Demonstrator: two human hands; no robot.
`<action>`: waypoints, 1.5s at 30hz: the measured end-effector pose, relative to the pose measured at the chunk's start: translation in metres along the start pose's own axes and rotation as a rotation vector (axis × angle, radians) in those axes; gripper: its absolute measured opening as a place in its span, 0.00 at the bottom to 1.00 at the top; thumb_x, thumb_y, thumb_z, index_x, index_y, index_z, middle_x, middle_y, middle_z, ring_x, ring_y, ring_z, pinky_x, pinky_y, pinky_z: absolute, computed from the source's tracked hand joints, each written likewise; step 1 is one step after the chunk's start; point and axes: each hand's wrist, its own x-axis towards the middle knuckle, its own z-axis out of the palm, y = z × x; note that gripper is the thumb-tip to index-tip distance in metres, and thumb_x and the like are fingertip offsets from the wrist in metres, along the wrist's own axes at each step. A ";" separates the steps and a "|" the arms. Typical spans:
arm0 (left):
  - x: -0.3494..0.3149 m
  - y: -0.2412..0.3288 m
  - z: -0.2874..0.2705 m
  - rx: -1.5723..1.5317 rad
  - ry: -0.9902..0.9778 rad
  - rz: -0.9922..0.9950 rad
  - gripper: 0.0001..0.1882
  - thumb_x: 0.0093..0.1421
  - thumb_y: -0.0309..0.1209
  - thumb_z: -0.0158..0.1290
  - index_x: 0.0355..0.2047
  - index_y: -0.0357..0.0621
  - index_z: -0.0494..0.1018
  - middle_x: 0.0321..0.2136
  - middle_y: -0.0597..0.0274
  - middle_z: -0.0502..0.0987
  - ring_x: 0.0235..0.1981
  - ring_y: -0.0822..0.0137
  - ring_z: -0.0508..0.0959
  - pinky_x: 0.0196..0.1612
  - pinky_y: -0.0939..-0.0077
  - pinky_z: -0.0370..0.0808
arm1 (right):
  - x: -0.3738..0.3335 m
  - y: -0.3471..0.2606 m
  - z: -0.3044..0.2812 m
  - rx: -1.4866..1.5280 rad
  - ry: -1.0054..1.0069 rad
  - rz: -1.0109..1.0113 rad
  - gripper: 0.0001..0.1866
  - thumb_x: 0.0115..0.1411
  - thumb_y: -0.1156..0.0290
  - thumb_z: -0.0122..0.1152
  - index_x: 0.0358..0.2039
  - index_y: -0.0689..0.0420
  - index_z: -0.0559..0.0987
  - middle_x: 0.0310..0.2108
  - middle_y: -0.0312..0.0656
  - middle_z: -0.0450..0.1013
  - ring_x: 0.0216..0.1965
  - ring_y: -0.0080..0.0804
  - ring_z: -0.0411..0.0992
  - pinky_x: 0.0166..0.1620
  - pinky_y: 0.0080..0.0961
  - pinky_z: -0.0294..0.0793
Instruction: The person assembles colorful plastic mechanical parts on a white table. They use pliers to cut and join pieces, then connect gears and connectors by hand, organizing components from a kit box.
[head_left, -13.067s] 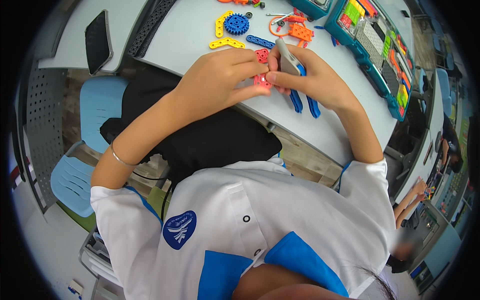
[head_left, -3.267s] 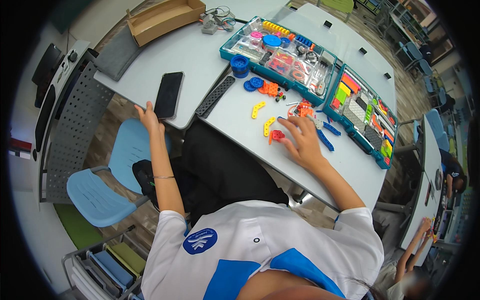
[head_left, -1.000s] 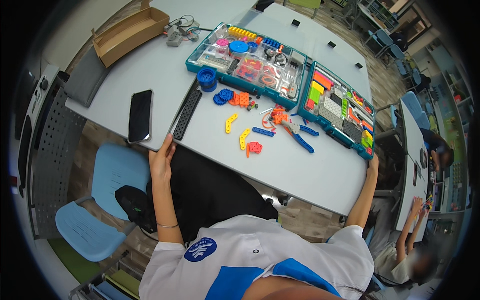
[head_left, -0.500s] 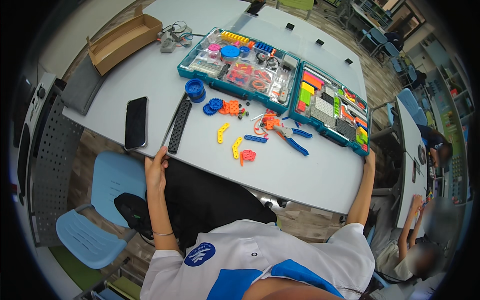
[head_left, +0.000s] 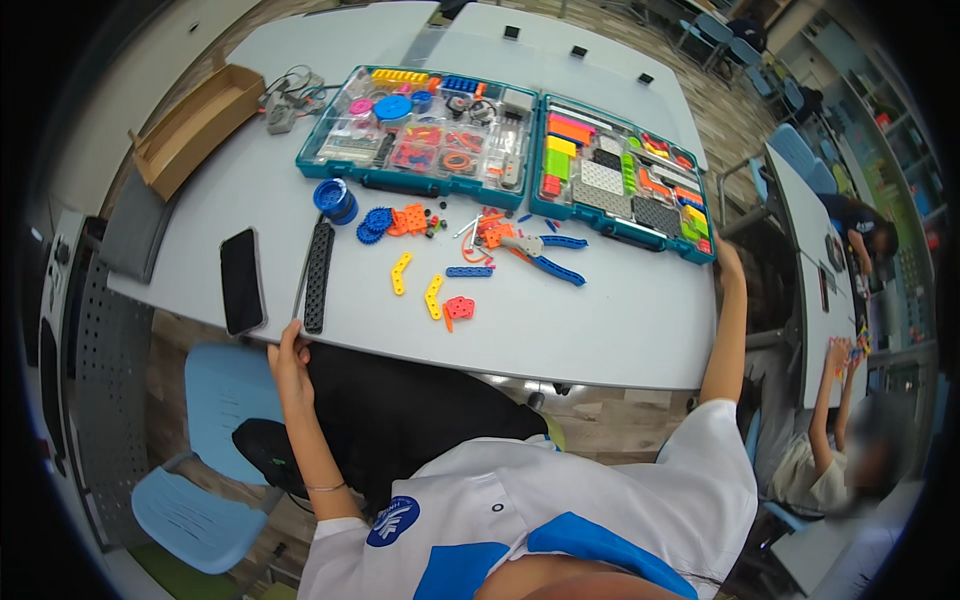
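My left hand (head_left: 291, 365) is closed on the front edge of the white table (head_left: 590, 335), thumb on top, where two table sections meet. Just beyond it lies a long black perforated beam (head_left: 319, 278). At the table's right edge, my right hand (head_left: 730, 262) grips the side by the corner of a teal parts case (head_left: 625, 185); its fingers are partly hidden. Loose pieces lie between the hands: yellow angled beams (head_left: 400, 273), a blue straight beam (head_left: 469, 272), a red plate (head_left: 460, 307), blue gears (head_left: 375, 225) and blue-handled pliers (head_left: 545, 255).
A second teal case (head_left: 420, 135) holds sorted parts under clear lids. Blue wheels (head_left: 335, 201), a phone (head_left: 242, 282) and an open cardboard box (head_left: 195, 130) are to the left. Blue chairs (head_left: 225, 400) stand at lower left. Another person (head_left: 815, 450) works at a table on the right.
My view has shifted, so the table and its contents appear further left, and the cases lower at right. Both hands keep their places on the table edges; the loose parts lie as before.
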 end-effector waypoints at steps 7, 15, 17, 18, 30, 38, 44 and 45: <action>0.009 -0.003 0.002 0.057 -0.027 -0.025 0.14 0.66 0.41 0.61 0.39 0.44 0.73 0.32 0.71 0.75 0.23 0.82 0.68 0.22 0.85 0.59 | 0.112 -0.058 -0.002 0.419 0.103 -0.118 0.34 0.69 0.47 0.54 0.67 0.55 0.64 0.63 0.41 0.66 0.60 0.37 0.67 0.47 0.33 0.73; 0.003 0.000 0.003 0.059 -0.007 -0.070 0.10 0.67 0.39 0.59 0.36 0.47 0.74 0.27 0.76 0.71 0.21 0.84 0.64 0.22 0.86 0.58 | 0.194 -0.021 0.003 0.645 -0.196 -0.171 0.34 0.73 0.64 0.52 0.74 0.55 0.52 0.64 0.43 0.66 0.59 0.39 0.72 0.58 0.34 0.76; -0.001 0.010 -0.009 0.103 0.010 -0.039 0.10 0.67 0.39 0.59 0.34 0.48 0.74 0.25 0.77 0.70 0.21 0.85 0.64 0.22 0.86 0.58 | 0.206 -0.017 0.033 0.604 -0.227 -0.178 0.32 0.72 0.69 0.53 0.72 0.57 0.56 0.58 0.42 0.71 0.55 0.33 0.73 0.56 0.29 0.75; -0.008 0.019 -0.006 0.125 0.041 -0.030 0.10 0.67 0.39 0.59 0.34 0.49 0.74 0.24 0.77 0.69 0.20 0.85 0.63 0.21 0.86 0.58 | 0.207 -0.006 0.050 0.589 -0.237 -0.173 0.30 0.72 0.71 0.53 0.72 0.59 0.58 0.56 0.42 0.73 0.53 0.30 0.74 0.55 0.27 0.75; -0.006 0.015 0.004 0.073 0.060 -0.074 0.12 0.68 0.40 0.58 0.41 0.46 0.73 0.27 0.75 0.71 0.20 0.84 0.64 0.21 0.86 0.60 | 0.181 -0.027 0.041 0.534 -0.237 -0.313 0.24 0.70 0.74 0.51 0.66 0.64 0.68 0.59 0.49 0.72 0.51 0.38 0.76 0.52 0.32 0.79; -0.002 0.010 0.003 0.087 0.036 -0.074 0.12 0.67 0.40 0.59 0.32 0.49 0.74 0.23 0.75 0.70 0.19 0.84 0.63 0.21 0.85 0.58 | 0.170 -0.036 0.031 0.521 -0.234 -0.267 0.28 0.70 0.67 0.56 0.66 0.64 0.65 0.62 0.47 0.68 0.58 0.38 0.68 0.59 0.35 0.69; -0.015 0.018 0.021 0.069 0.218 -0.005 0.13 0.64 0.38 0.63 0.26 0.49 0.72 0.22 0.75 0.70 0.19 0.83 0.63 0.21 0.84 0.57 | 0.155 -0.033 0.044 0.570 -0.284 -0.183 0.32 0.69 0.61 0.59 0.67 0.64 0.63 0.64 0.45 0.64 0.63 0.39 0.62 0.65 0.36 0.63; -0.013 0.018 0.023 0.078 0.214 -0.003 0.14 0.63 0.37 0.64 0.25 0.50 0.71 0.22 0.75 0.69 0.19 0.83 0.63 0.22 0.84 0.57 | 0.153 -0.031 0.037 0.610 -0.304 -0.169 0.32 0.69 0.60 0.60 0.67 0.64 0.63 0.64 0.45 0.64 0.64 0.39 0.61 0.66 0.37 0.61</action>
